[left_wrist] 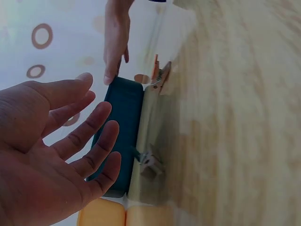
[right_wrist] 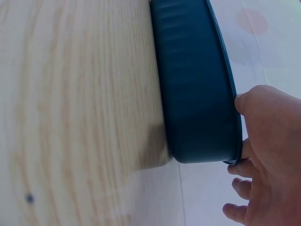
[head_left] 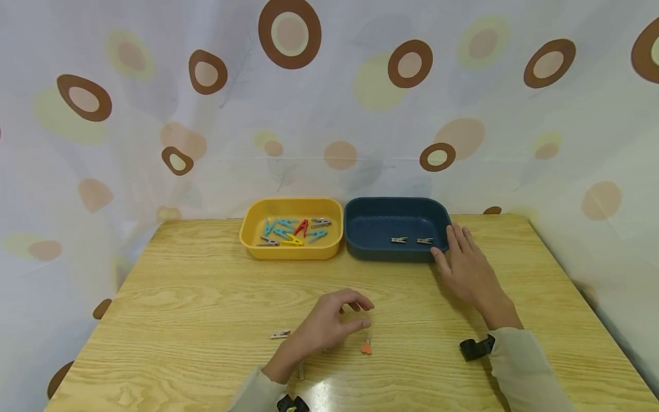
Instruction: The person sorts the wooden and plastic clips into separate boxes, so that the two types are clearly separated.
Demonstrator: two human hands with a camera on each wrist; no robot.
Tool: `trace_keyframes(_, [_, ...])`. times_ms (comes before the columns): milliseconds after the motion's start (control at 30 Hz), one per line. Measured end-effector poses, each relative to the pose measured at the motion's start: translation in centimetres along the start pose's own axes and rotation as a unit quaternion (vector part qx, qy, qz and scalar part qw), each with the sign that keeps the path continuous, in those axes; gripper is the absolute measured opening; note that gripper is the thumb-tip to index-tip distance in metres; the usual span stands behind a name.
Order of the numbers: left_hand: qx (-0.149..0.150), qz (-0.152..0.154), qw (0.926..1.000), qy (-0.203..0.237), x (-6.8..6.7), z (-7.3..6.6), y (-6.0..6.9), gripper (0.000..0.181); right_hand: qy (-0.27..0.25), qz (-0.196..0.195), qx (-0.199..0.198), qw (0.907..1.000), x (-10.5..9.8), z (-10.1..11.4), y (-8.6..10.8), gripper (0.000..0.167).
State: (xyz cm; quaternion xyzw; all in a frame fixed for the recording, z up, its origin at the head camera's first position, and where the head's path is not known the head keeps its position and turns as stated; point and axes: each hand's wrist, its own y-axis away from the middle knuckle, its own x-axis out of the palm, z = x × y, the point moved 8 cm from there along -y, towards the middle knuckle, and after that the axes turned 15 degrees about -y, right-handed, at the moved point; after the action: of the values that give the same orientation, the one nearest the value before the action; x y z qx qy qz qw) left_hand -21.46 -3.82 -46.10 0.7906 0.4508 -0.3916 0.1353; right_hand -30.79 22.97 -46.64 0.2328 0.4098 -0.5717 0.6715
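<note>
My left hand (head_left: pixel 328 323) is loose, holding nothing, near the orange-heart clothespin (head_left: pixel 366 348) on the table (head_left: pixel 201 309).
My right hand (head_left: pixel 468 273) rests straight-fingered on the blue tray (head_left: pixel 396 255), clasping nothing. The clothespin's long axis runs roughly near-to-far, heart end away from the tray; I'd pinch it across its sides.

A dark blue bin (head_left: pixel 386 253) sits upright, its front right corner touched by the right hand (head_left: pixel 471 274); two wooden clips (head_left: pixel 399 240) lie inside toward the front wall. Near the left hand's (head_left: pixel 329 323) thumb, a clip with an orange heart (head_left: pixel 366 348) rests on the table (head_left: pixel 195 286), a pale clip (head_left: pixel 280 334) lying left of that hand.
</note>
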Motion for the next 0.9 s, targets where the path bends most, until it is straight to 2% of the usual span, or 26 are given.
trace_keyframes(333, [0.009, 0.047, 0.9981, -0.038, 1.5, 0.3, 0.4, 0.027, 0.003, -0.003, 0.000, 1.0000, 0.0, -0.1, 0.1, 0.078])
trace_keyframes(500, [0.019, 0.074, 0.9943, -0.075, 2.0, 0.4, 0.4, 0.033, -0.001, -0.003, 0.000, 1.0000, -0.1, 0.1, 0.1, 0.078])
trace_keyframes(667, [0.039, 0.082, 0.9897, -0.111, 2.2, 0.2, 0.5, 0.034, -0.002, -0.003, -0.002, 1.0000, -0.1, 0.1, 0.1, 0.078])
trace_keyframes(900, [0.015, 0.088, 0.9830, -0.160, 2.6, 0.2, 0.8, 0.035, -0.004, 0.000, 0.000, 1.0000, -0.1, 0.1, 0.1, 0.078])
